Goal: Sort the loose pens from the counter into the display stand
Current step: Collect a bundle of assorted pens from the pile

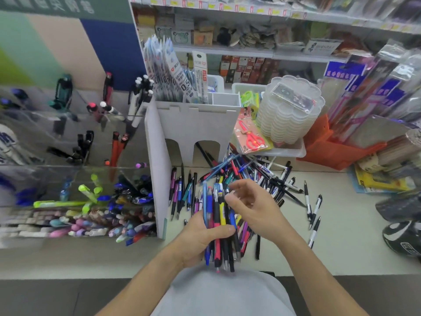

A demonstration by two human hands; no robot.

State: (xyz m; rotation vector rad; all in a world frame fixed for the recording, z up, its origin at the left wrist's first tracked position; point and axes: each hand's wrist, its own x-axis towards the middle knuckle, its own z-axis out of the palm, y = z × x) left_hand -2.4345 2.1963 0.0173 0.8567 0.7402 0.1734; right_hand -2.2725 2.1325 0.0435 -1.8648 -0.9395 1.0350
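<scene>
My left hand point(200, 238) grips an upright bundle of pens point(218, 215), with blue, red, yellow and black barrels standing out above and below the fist. My right hand point(252, 206) is at the bundle's right side, its fingertips pinching the top of one pen in it. Behind both hands, a pile of loose pens point(257, 176) lies on the pale counter point(341, 236). The clear tiered display stand point(75, 169) fills the left side, its compartments holding pens and highlighters.
A white divider box point(196, 124) with packaged refills stands between stand and pile. Stacked clear plastic trays point(289, 115), packaged orange scissors point(250, 135) and an orange bag point(330, 147) sit behind. A few black-and-white pens point(315, 215) lie at right. Shelves of goods rise behind.
</scene>
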